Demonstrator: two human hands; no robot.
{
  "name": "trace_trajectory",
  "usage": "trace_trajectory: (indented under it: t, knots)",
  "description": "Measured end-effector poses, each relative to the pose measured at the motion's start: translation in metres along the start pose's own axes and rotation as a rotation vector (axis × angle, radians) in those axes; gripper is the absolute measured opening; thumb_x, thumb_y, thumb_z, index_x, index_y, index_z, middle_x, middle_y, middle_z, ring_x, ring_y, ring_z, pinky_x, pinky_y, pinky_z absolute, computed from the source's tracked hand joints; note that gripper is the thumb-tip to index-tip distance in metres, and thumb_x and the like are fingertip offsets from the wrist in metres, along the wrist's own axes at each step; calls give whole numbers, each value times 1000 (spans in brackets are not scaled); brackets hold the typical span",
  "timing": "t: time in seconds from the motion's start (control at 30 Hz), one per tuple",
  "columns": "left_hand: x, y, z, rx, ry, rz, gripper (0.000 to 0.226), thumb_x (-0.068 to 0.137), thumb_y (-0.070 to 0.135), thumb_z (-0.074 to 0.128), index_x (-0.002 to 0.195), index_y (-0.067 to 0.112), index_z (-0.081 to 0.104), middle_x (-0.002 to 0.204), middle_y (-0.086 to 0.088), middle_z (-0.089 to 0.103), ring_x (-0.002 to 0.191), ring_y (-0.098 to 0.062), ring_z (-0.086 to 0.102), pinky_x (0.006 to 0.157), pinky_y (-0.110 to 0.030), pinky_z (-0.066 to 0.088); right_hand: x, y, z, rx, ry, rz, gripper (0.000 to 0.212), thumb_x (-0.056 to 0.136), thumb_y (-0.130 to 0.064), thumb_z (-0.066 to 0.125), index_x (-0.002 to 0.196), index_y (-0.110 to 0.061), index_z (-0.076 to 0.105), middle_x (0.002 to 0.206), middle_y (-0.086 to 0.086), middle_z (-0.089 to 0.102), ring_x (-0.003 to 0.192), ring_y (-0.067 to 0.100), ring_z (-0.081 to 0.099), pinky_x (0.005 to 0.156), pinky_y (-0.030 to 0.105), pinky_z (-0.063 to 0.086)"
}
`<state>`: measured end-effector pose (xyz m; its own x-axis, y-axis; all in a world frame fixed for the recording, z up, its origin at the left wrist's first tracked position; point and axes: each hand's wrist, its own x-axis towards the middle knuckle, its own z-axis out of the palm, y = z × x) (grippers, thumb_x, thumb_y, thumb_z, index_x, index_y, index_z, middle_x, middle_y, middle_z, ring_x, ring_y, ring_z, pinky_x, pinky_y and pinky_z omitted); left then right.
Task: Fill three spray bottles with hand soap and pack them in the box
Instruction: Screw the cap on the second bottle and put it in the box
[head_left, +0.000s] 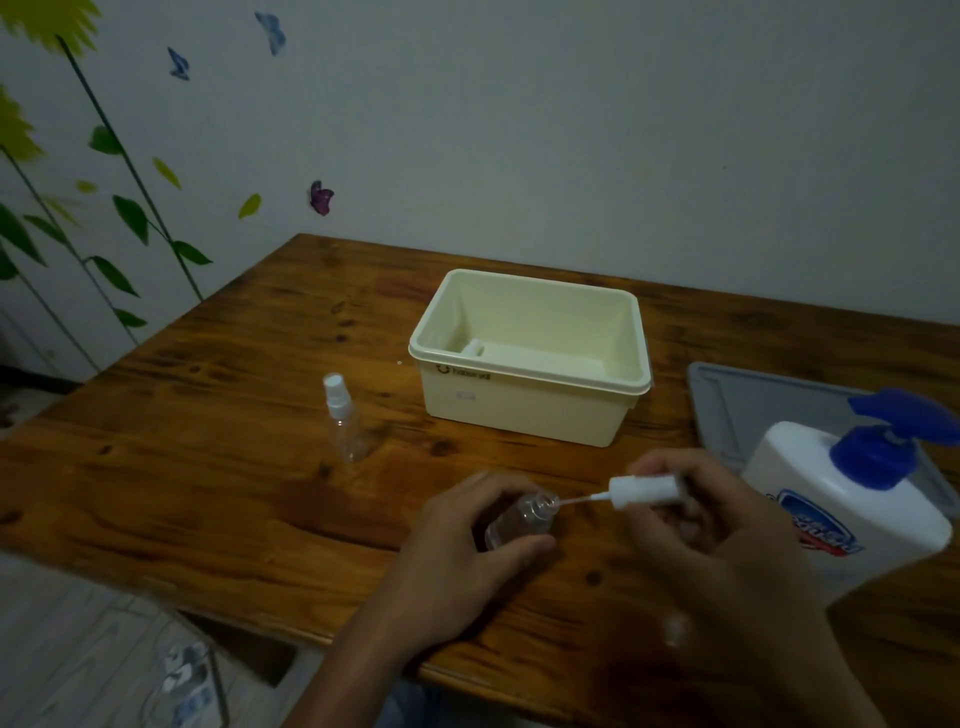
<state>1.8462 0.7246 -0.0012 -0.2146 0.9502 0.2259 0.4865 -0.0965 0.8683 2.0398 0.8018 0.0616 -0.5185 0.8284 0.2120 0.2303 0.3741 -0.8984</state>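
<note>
My left hand (467, 561) grips a small clear spray bottle (522, 519) near the table's front edge, its neck uncapped. My right hand (717, 545) holds that bottle's white spray cap (644, 489), tilted sideways, with the thin dip tube's tip at the bottle's mouth. A second clear spray bottle (345, 421) with its white cap on stands upright to the left of the cream plastic box (524, 410). Inside the box a white-capped bottle (480, 349) lies on the bottom. A big white hand soap bottle (810, 499) with a blue pump stands at the right.
A grey lid (748, 405) lies flat behind the soap bottle at the right. The wooden table (208, 467) meets a wall at the back. Floor and a patterned object (187, 680) show below the table's front left edge.
</note>
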Motion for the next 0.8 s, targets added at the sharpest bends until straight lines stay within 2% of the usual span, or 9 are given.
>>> trace_trajectory:
  t: [0.1, 0.27, 0.37, 0.47, 0.57, 0.7, 0.8]
  knots:
    - [-1, 1, 1, 35, 4, 17, 35, 80, 29, 76, 113, 34, 64, 108, 19, 61, 101, -5, 59, 83, -26, 52, 3, 6, 9, -68, -94, -13, 24, 75, -27, 64, 91, -44, 60, 92, -7, 66, 68, 22, 66, 58, 45, 57]
    - [0, 1, 1, 55, -3, 38, 38, 80, 26, 77, 115, 34, 64, 108, 21, 58, 101, -3, 57, 83, -21, 50, 8, 13, 22, -235, -201, -112, 21, 77, -33, 63, 94, -44, 57, 94, -11, 61, 64, 15, 60, 54, 37, 52]
    - [0, 1, 1, 65, -12, 45, 37, 82, 26, 76, 117, 32, 64, 108, 21, 57, 100, -3, 56, 81, -19, 49, 9, 16, 21, -286, -223, -129, 20, 78, -36, 63, 96, -43, 57, 99, -16, 59, 72, 11, 60, 61, 33, 52]
    - [-1, 1, 1, 79, -22, 60, 37, 83, 26, 75, 116, 37, 62, 109, 20, 56, 102, -5, 56, 82, -21, 50, 9, 15, 17, -290, -245, -132, 17, 76, -45, 60, 93, -45, 57, 89, -7, 64, 68, 11, 61, 60, 36, 54]
    - [-1, 2, 1, 83, -24, 85, 36, 83, 26, 75, 114, 39, 61, 110, 21, 56, 102, -3, 56, 82, -22, 51, 8, 17, 13, -302, -244, -93, 15, 74, -51, 61, 85, -41, 58, 80, -7, 65, 68, 9, 60, 61, 29, 53]
    - [-1, 2, 2, 88, -38, 90, 35, 83, 25, 74, 117, 29, 65, 111, 19, 57, 103, -5, 57, 82, -25, 52, 8, 20, 14, -321, -215, -86, 29, 68, -64, 52, 79, -38, 59, 71, -7, 65, 64, 7, 59, 56, 23, 51]
    - [-1, 1, 2, 83, -33, 99, 35, 83, 25, 74, 117, 29, 65, 111, 19, 57, 103, -5, 57, 82, -26, 53, 9, 23, 15, -319, -182, -104, 33, 70, -65, 52, 76, -34, 61, 69, -6, 66, 59, 8, 59, 51, 27, 50]
